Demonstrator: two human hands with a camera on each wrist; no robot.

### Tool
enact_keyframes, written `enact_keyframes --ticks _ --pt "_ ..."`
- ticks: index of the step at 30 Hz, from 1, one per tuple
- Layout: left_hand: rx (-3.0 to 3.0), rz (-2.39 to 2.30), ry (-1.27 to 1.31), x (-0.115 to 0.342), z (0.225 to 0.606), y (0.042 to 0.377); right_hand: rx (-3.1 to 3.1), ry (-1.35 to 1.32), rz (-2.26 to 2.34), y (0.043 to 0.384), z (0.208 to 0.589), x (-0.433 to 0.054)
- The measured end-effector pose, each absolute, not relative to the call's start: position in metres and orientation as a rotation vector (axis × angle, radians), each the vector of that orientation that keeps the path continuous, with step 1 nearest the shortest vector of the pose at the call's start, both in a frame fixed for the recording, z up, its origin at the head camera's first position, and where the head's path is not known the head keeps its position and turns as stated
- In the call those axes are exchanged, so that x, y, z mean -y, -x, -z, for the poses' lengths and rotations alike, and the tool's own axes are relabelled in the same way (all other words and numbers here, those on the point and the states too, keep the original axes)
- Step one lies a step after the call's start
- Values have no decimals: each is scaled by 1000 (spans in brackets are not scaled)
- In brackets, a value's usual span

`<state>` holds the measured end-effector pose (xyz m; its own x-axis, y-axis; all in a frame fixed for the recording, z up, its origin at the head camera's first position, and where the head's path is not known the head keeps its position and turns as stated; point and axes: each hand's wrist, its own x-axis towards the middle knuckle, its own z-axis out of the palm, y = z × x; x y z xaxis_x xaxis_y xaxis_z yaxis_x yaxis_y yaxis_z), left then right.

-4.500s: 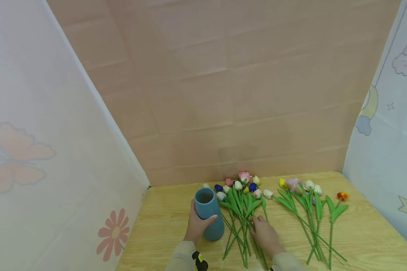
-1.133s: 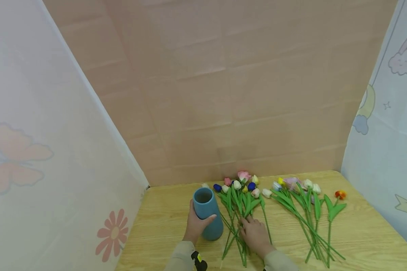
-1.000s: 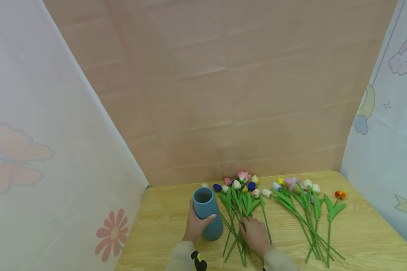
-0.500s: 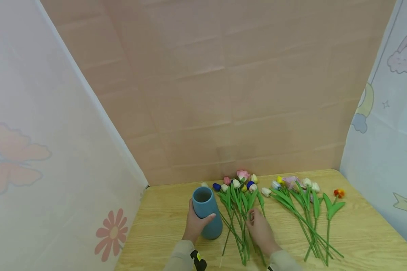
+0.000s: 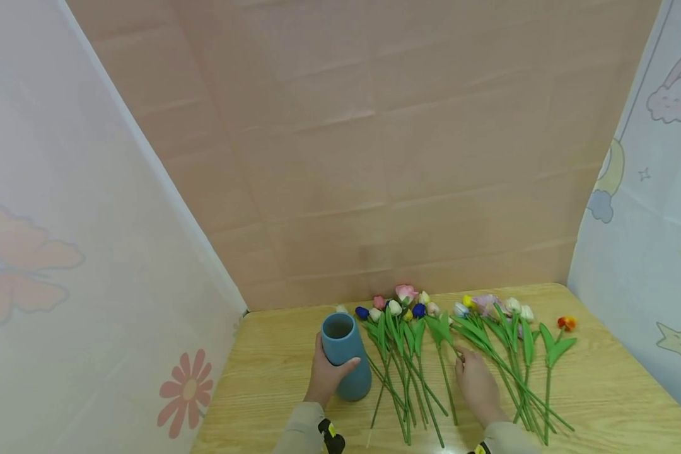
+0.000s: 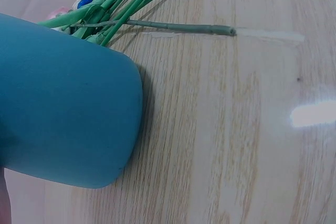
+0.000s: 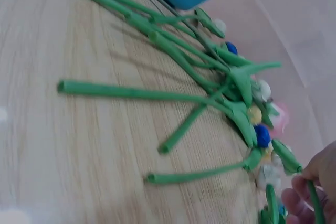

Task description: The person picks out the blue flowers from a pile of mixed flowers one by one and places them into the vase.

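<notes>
A blue vase (image 5: 349, 362) stands on the table with its mouth up, and my left hand (image 5: 326, 375) grips its side. The left wrist view shows the vase's lower body (image 6: 68, 103); that hand is almost wholly out of it. Right of the vase lies a spread of artificial flowers (image 5: 400, 340), mostly tulips, in pink, white, blue and yellow. At this spread's right edge my right hand (image 5: 479, 384) pinches the green stem of a tulip between thumb and fingers. The right wrist view also has this stem (image 7: 316, 203) in the fingers (image 7: 315, 174). Its head looks pale pink.
Farther right, a second group of artificial flowers (image 5: 516, 353) lies with crossed stems. An orange-red flower (image 5: 567, 323) lies at that group's right. The wooden table (image 5: 267, 359) meets a tan backdrop (image 5: 340, 189) behind and white printed sheets at both sides.
A pale blue tulip went from the left spread to the right group. My right hand then took hold of another tulip and moved it rightward. My left hand kept its grip on the vase.
</notes>
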<state>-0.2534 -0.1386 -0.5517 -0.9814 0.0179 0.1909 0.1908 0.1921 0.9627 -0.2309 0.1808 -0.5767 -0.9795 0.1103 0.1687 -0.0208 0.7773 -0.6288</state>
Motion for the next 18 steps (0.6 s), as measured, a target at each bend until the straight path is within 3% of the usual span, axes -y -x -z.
enact_keyframes --ticks 18 --pt "2311 1919 194 139 557 257 2437 184 -881 234 566 -242"
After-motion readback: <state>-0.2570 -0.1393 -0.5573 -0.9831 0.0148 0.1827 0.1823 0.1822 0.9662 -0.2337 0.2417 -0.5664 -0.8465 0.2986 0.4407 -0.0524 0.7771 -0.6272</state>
